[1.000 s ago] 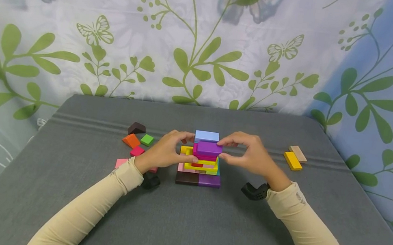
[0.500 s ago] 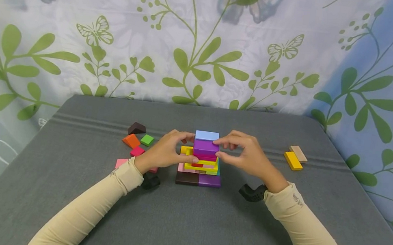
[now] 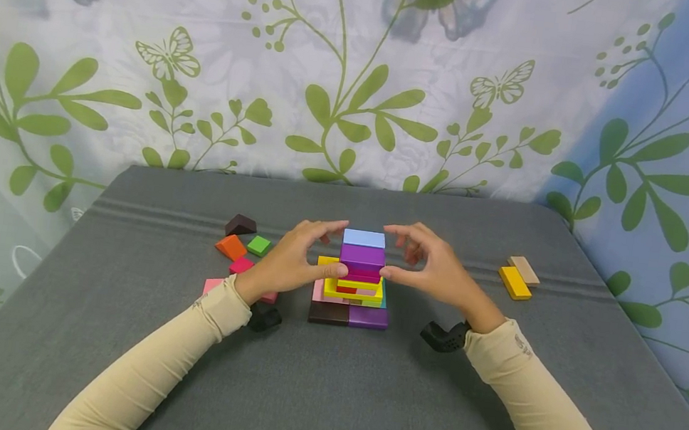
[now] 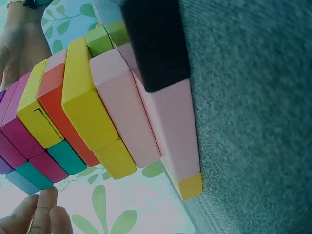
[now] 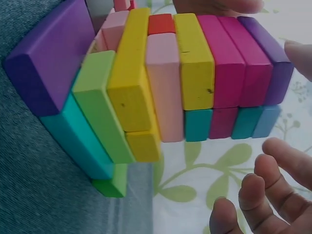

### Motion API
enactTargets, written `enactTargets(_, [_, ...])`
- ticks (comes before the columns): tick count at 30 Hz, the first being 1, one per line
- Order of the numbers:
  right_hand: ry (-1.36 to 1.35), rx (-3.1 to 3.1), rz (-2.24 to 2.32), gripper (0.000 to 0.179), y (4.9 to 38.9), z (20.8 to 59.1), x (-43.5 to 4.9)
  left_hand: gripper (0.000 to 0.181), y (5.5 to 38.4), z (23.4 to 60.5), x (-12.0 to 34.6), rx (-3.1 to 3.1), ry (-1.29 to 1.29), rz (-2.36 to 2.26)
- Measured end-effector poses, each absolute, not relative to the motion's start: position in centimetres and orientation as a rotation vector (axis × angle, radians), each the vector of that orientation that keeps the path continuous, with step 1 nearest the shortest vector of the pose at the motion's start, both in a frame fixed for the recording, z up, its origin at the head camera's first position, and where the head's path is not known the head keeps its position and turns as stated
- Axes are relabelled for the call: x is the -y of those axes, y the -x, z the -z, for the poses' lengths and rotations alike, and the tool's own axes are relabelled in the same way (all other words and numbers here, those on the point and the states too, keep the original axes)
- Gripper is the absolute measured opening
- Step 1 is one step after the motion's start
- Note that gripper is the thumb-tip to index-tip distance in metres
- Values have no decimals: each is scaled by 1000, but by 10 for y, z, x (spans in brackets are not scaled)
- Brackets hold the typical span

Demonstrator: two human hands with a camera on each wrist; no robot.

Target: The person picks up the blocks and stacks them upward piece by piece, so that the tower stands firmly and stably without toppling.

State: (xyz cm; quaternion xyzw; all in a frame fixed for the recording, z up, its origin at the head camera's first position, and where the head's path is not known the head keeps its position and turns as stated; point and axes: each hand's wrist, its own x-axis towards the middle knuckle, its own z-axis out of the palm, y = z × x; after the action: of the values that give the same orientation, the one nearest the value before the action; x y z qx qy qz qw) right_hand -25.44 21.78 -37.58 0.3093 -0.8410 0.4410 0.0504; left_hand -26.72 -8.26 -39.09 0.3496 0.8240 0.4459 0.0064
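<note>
A tower of coloured blocks stands on the table, with a purple block (image 3: 362,257) and a light blue block (image 3: 364,238) side by side on top. Magenta blocks (image 5: 226,63) lie below the purple one. At the tower's left is my left hand (image 3: 292,257), its thumb by the front left edge and its fingertips beside the back blocks. My right hand (image 3: 437,273) stands at the right, thumb at the purple block's right edge. In the right wrist view, its fingers (image 5: 253,187) are spread apart from the tower. Neither hand curls round a block.
Left of the tower lie loose blocks: dark brown (image 3: 241,224), orange (image 3: 231,247), green (image 3: 259,245), red and pink ones. A yellow block (image 3: 514,283) and a wooden one (image 3: 524,270) lie right. A patterned cloth (image 3: 349,72) hangs behind the grey table (image 3: 322,399).
The purple block, earlier in my right hand and jutting right, has shifted left into line with the tower. My right hand has let go; both hands' fingers have lifted slightly away.
</note>
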Motion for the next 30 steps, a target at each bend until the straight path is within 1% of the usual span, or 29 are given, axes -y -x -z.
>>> enactTargets(4, [-923, 2598, -1413, 57, 257, 381, -218, 78, 267, 391, 82, -2579, -1073, -1411])
enactTargets(8, [-922, 2588, -1437, 56, 258, 385, -216, 72, 266, 391, 81, -2590, -1052, -1414])
enactTargets(14, [-909, 2595, -1442, 58, 256, 385, -214, 70, 265, 390, 79, -2607, -1034, -1404])
enactTargets(20, [-914, 2567, -1525, 71, 257, 389, -212, 76, 269, 385, 84, -2574, -1056, -1378])
enactTargets(22, [-919, 2554, -1567, 74, 258, 391, -211, 75, 271, 381, 88, -2558, -1057, -1371])
enactTargets(24, [-932, 2538, -1614, 74, 258, 393, -209, 68, 274, 377, 95, -2543, -1048, -1361])
enactTargets(28, [-951, 2508, -1673, 69, 259, 397, -207, 47, 283, 371, 113, -2526, -1037, -1264])
enactTargets(30, [-957, 2496, -1689, 68, 259, 398, -207, 40, 288, 369, 123, -2515, -1029, -1181])
